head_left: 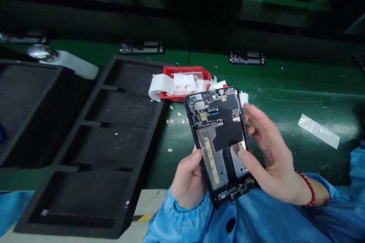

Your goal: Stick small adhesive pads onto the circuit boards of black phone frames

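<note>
An opened phone body (228, 133) is held tilted above the front edge of the green bench, its circuit boards and a black sheet facing up. My left hand (189, 178) grips its left edge, thumb on the rim. On the other side, my right hand (270, 159) has its thumb on the phone's lower right part, over a pale strip, with the other fingers curved beside the right edge. Behind the phone is a red bin (186, 69) with white paper and small tan pieces.
A black compartment tray (82, 127) lies at the left, beside another dark tray (25, 114). Phone bodies (142, 47) stand along the back. A clear patterned strip (319, 131) lies at right. Small scraps dot the green bench (285, 95).
</note>
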`<state>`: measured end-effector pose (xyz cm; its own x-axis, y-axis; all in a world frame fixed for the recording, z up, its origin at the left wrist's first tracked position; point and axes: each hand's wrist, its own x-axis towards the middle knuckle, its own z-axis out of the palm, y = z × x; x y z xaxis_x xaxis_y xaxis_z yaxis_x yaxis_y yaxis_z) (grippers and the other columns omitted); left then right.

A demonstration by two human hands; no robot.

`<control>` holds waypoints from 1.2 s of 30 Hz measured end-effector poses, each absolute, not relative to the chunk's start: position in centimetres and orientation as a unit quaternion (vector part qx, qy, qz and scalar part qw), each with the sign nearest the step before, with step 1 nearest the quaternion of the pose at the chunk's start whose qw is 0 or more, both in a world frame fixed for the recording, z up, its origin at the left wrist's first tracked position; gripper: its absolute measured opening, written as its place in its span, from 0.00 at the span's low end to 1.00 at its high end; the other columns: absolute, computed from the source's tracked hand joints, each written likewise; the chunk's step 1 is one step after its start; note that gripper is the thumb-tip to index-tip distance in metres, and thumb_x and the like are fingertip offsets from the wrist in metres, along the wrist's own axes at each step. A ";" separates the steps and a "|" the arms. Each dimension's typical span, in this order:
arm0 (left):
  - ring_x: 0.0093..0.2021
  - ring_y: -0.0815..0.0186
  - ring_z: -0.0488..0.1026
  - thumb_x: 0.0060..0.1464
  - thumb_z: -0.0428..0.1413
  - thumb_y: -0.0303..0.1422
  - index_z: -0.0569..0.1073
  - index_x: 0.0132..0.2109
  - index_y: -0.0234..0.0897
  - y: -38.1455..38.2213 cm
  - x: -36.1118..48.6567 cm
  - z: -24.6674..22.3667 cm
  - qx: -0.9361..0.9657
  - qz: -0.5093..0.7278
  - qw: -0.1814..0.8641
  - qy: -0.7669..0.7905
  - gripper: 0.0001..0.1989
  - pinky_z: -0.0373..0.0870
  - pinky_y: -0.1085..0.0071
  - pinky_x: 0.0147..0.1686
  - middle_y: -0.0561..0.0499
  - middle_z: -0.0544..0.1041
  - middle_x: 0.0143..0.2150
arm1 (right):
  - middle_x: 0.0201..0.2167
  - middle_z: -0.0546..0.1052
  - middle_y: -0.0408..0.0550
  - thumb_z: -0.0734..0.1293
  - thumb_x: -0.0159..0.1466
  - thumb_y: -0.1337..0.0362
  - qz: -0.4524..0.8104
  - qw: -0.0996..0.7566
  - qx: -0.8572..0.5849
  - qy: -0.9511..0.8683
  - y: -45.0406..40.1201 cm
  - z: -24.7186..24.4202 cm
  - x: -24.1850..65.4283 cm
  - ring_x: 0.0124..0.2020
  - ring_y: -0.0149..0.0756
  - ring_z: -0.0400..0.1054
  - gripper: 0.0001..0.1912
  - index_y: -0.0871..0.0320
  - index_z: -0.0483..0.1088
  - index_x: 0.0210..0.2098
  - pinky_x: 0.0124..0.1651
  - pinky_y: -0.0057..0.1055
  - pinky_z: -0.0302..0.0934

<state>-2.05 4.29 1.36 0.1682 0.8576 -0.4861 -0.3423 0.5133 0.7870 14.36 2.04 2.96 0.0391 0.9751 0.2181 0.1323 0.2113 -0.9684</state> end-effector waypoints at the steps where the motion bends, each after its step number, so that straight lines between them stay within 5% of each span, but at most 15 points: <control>1: 0.58 0.45 0.75 0.59 0.50 0.47 0.74 0.62 0.41 4.6 -1.6 1.4 0.276 0.442 0.695 0.496 0.28 0.77 0.53 0.54 0.48 0.83 0.48 | 0.64 0.70 0.54 0.67 0.69 0.72 0.452 0.502 -0.471 -0.567 1.9 2.4 14.7 0.56 0.38 0.72 0.39 0.46 0.51 0.74 0.52 0.34 0.74; 5: 0.39 0.57 0.78 0.62 0.56 0.45 0.78 0.52 0.40 6.4 -0.9 0.4 0.458 0.431 0.508 0.589 0.18 0.75 0.67 0.38 0.50 0.81 0.36 | 0.45 0.82 0.50 0.60 0.73 0.69 0.582 0.448 -0.432 -0.523 1.7 0.3 15.5 0.32 0.27 0.76 0.32 0.52 0.48 0.73 0.38 0.27 0.75; 8: 0.28 0.61 0.72 0.64 0.55 0.49 0.76 0.56 0.38 7.8 -0.4 -0.7 0.508 0.376 0.492 0.598 0.23 0.69 0.69 0.28 0.53 0.76 0.27 | 0.43 0.82 0.51 0.62 0.73 0.65 0.541 0.464 -0.458 -0.532 2.8 -1.3 16.3 0.34 0.29 0.78 0.29 0.58 0.53 0.71 0.39 0.27 0.75; 11: 0.30 0.61 0.76 0.66 0.53 0.49 0.63 0.70 0.38 8.3 0.4 -1.2 0.473 0.410 0.544 0.559 0.32 0.72 0.68 0.34 0.51 0.80 0.34 | 0.38 0.83 0.52 0.66 0.71 0.57 0.448 0.463 -0.522 -0.559 6.4 -2.3 19.9 0.35 0.33 0.79 0.28 0.63 0.60 0.66 0.38 0.29 0.76; 14: 0.29 0.63 0.77 0.68 0.49 0.49 0.50 0.75 0.40 8.1 0.3 -1.4 0.440 0.455 0.579 0.514 0.36 0.74 0.66 0.36 0.50 0.82 0.37 | 0.45 0.81 0.54 0.60 0.75 0.53 0.337 0.461 -0.622 -0.536 11.9 -2.1 27.2 0.44 0.34 0.78 0.21 0.61 0.69 0.58 0.44 0.29 0.74; 19: 0.27 0.65 0.77 0.62 0.55 0.53 0.66 0.66 0.34 8.0 -1.6 -2.7 0.440 0.470 0.550 0.531 0.35 0.74 0.69 0.30 0.47 0.82 0.35 | 0.58 0.73 0.54 0.66 0.72 0.55 0.175 0.348 -0.783 -0.485 18.4 -1.5 38.1 0.53 0.42 0.72 0.19 0.57 0.70 0.58 0.56 0.47 0.71; 25: 0.28 0.67 0.75 0.58 0.59 0.50 0.71 0.59 0.33 7.7 -1.2 -3.3 0.443 0.428 0.599 0.512 0.30 0.71 0.71 0.31 0.48 0.81 0.35 | 0.69 0.62 0.56 0.69 0.70 0.56 0.111 0.194 -0.810 -0.542 24.1 -6.7 38.2 0.68 0.54 0.59 0.27 0.56 0.64 0.65 0.68 0.61 0.56; 32: 0.25 0.68 0.74 0.55 0.60 0.49 0.75 0.54 0.30 7.8 -0.2 -3.4 0.424 0.437 0.602 0.517 0.29 0.69 0.71 0.29 0.46 0.81 0.33 | 0.56 0.76 0.56 0.70 0.68 0.52 0.134 0.112 -0.721 -0.671 29.7 -6.9 39.1 0.58 0.46 0.71 0.21 0.60 0.73 0.53 0.63 0.51 0.64; 36: 0.28 0.64 0.77 0.55 0.61 0.52 0.78 0.49 0.28 8.1 0.2 -4.1 0.403 0.459 0.606 0.510 0.29 0.73 0.67 0.33 0.40 0.82 0.36 | 0.45 0.80 0.66 0.77 0.49 0.46 0.092 0.157 -0.696 -0.694 27.6 -6.5 38.3 0.47 0.57 0.76 0.28 0.61 0.76 0.40 0.52 0.46 0.70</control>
